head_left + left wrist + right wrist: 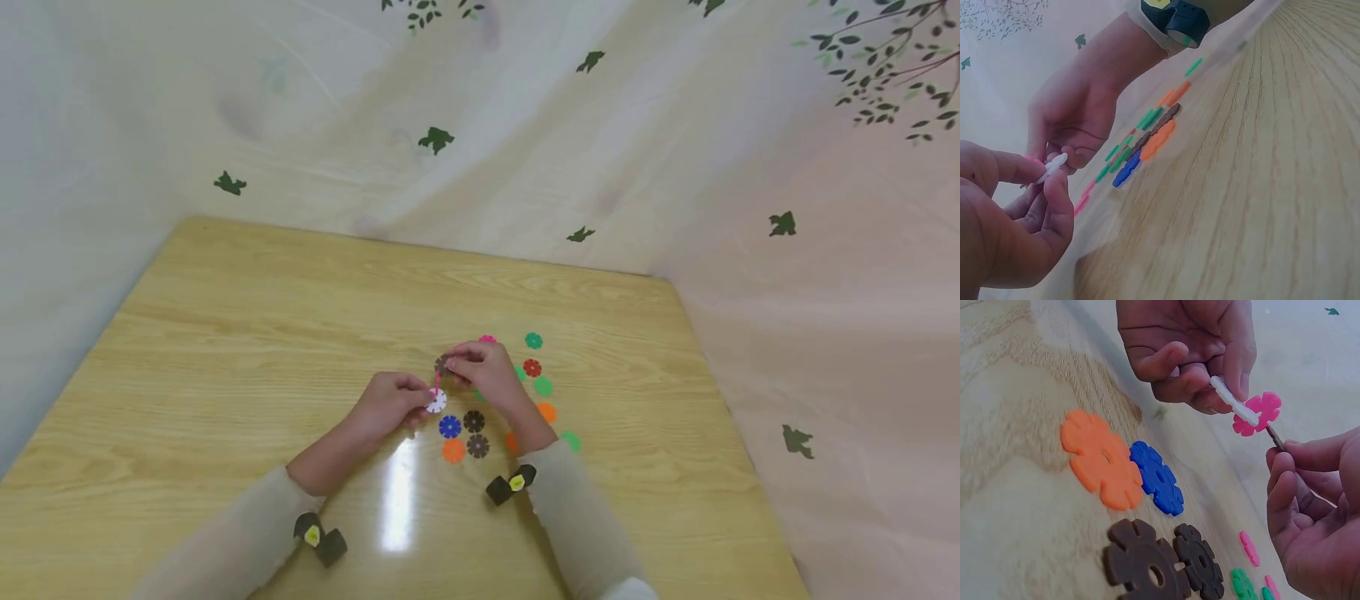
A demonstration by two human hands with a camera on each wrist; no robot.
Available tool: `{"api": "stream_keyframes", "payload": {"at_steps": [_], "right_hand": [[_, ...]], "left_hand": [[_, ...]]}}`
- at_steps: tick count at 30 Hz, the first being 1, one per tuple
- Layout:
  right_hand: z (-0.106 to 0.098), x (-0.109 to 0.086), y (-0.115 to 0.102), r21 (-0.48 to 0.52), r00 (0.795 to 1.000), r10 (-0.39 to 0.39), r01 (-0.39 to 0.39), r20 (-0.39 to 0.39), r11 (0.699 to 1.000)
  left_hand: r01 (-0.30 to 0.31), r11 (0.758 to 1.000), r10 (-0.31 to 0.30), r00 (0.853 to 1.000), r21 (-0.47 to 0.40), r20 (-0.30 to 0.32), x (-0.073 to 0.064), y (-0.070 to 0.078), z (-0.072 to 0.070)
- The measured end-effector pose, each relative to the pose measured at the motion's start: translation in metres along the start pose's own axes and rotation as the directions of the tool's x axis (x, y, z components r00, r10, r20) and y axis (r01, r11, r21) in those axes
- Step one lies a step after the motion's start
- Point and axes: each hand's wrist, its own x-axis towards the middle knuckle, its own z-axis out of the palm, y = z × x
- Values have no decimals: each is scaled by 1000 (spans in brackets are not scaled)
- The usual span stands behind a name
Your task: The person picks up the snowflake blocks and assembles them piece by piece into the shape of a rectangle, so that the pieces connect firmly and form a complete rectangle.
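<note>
My left hand (386, 404) pinches a white notched plastic disc (1234, 401), a snowflake-style building piece, between thumb and fingers. A pink notched disc (1267, 411) stands crosswise against the white one, seemingly slotted into it. From the right, my right hand (487, 375) pinches a brown notched disc (1275, 439), whose edge meets the pink disc's lower rim. Whether brown and pink are interlocked I cannot tell. Both hands are raised above the table, close together. In the left wrist view, fingers hide most of the pink disc, and the brown one cannot be made out.
On the wooden table (262, 333) lie a blue disc (450, 427), an orange disc (453, 451) and two dark brown discs (477, 447) near the hands. Several green, orange, red and pink discs lie around and under the right forearm. A printed cloth (510, 167) hangs behind the table.
</note>
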Motion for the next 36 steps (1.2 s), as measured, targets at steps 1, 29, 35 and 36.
{"api": "stream_keyframes", "payload": {"at_steps": [1,29,35,36], "right_hand": [[1,0,0,1,1000,-2,2,-8,1000],[10,-7,0,0,999,-33,33,-18,999],[11,-9,1,-26,999,-46,45,-29,999],[11,-9,1,-41,998,-57,56,-32,998]], "left_hand": [[0,1000,0,1000,5,1,0,0,0],[46,998,-46,999,-35,-15,-4,-3,5],[55,997,-57,997,-45,-42,-4,-3,7],[57,997,-58,997,-46,-41,-4,-2,7]]}}
